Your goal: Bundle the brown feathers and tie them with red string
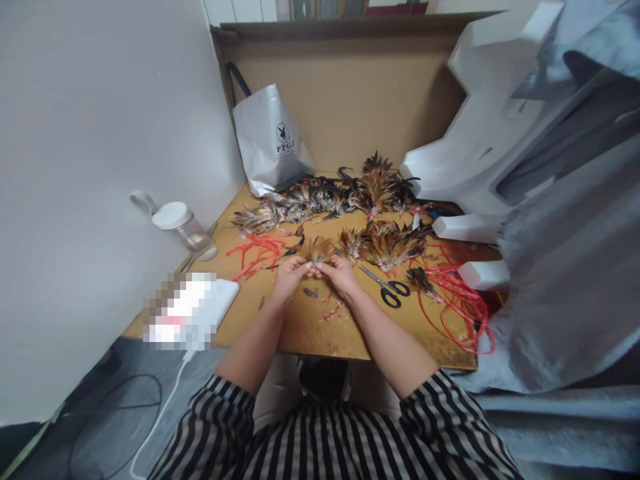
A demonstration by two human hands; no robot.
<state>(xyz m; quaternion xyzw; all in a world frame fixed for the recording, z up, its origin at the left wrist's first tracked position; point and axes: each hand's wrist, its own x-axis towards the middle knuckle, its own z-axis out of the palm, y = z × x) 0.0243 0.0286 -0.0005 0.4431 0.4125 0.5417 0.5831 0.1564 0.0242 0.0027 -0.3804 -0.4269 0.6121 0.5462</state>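
Note:
A small fan of brown feathers (317, 249) is pinched between both hands over the table (300, 337). My left hand (291, 275) grips its base from the left, and my right hand (339, 272) grips it from the right, the thumbs nearly touching. Just right of my right hand lie bundled brown feathers (387, 245). Black-handled scissors (387, 287) rest nearer the front. Red strips (260, 252) lie left of my left hand, and feather scraps (333, 310) are scattered below my hands.
Feather piles (310, 200) line the back, before a silver bag (273, 140). At the left are a lidded jar (183, 227) and a white device (223, 300) with a cable. Red cords (463, 300) and white foam pieces (465, 228) occupy the right side.

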